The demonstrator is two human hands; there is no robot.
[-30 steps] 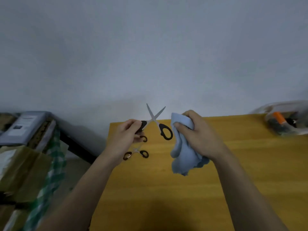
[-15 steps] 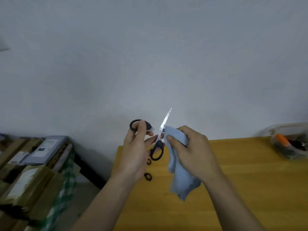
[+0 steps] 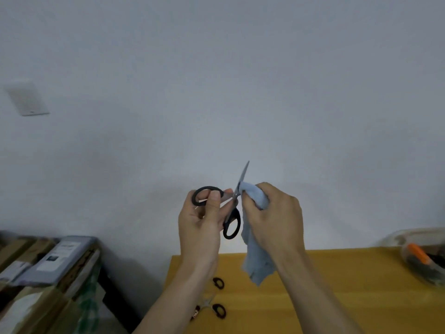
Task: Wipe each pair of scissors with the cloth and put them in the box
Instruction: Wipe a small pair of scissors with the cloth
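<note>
On the yellow table point(image 3: 337, 285), near the edge, a small pair point(image 3: 212, 307) is left waiting. Above it, the black-handled scissors point(image 3: 232, 213) have been swung blade-up since a second ago, gripped by the left hand point(image 3: 202, 227); the cloth point(image 3: 255, 237) is pinched onto the blade by the right hand point(image 3: 274, 218), so wiping is under way. Far right, the box point(image 3: 421, 256) is untouched.

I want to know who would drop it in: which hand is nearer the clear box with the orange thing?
Right. The right hand is raised nearer the box; the left hand is farther left.
</note>
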